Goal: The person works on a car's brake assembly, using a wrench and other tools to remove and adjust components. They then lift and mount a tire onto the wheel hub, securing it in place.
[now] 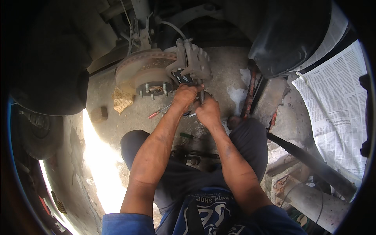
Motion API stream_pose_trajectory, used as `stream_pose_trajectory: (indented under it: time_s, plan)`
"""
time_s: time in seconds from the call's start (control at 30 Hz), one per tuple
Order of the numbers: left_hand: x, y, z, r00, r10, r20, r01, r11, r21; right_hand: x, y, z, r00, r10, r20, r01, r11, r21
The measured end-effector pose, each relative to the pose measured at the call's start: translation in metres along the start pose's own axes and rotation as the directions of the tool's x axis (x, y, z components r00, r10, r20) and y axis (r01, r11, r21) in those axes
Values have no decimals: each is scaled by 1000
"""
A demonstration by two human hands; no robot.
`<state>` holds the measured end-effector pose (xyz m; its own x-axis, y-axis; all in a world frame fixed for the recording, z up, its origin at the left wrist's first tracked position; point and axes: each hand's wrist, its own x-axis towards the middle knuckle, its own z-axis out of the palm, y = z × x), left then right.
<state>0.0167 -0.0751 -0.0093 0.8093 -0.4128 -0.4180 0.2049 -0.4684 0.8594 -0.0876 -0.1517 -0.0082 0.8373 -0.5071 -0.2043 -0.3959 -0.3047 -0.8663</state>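
A rusty brake disc (127,72) with wheel studs around its hub (154,88) stands in front of me, and a grey brake caliper (198,60) is over its right side. A black brake pad (181,76) shows inside the caliper's opening. My left hand (186,95) is closed at the caliper's lower edge; what its fingers grip is hidden. Just right of it, my right hand (208,110) wraps around a short grey metal rod (202,96) pointing up to the caliper's underside. I cannot tell whether this is a tool or a caliper part.
A red-handled screwdriver (154,115), a wrench (190,115) and a green-handled tool (187,136) lie on the concrete. A crumpled tan piece (122,100) and a brown block (98,114) sit left. Right are a red bar (250,94), a black bar (309,160) and hanging newspaper (333,102).
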Motion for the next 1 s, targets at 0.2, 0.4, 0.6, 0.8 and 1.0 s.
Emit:
stream_pose_trajectory:
  time_s: [0.2, 0.4, 0.6, 0.8, 1.0]
  plan:
    - [4, -5, 2, 955, -16, 297, 176, 835, -522, -1, 3, 0, 998, 63, 22, -65, 990, 123]
    - [23, -13, 1, 984, -55, 172, 91, 973, -210, 3, 1, -2, 981, 131, 142, -174, 915, 364]
    - [5, 12, 1, 994, -31, 103, 30, 999, 16, 4, 19, -6, 937, 120, 328, -303, 749, 590]
    - [1, -17, -13, 989, 96, 108, -96, 995, -3, 1, 46, -28, 743, -39, 668, -439, 725, 531]
    - [-28, -4, -6, 961, -15, 276, 33, 998, -58, 26, 175, 56, 851, 431, 300, -129, 725, -677]
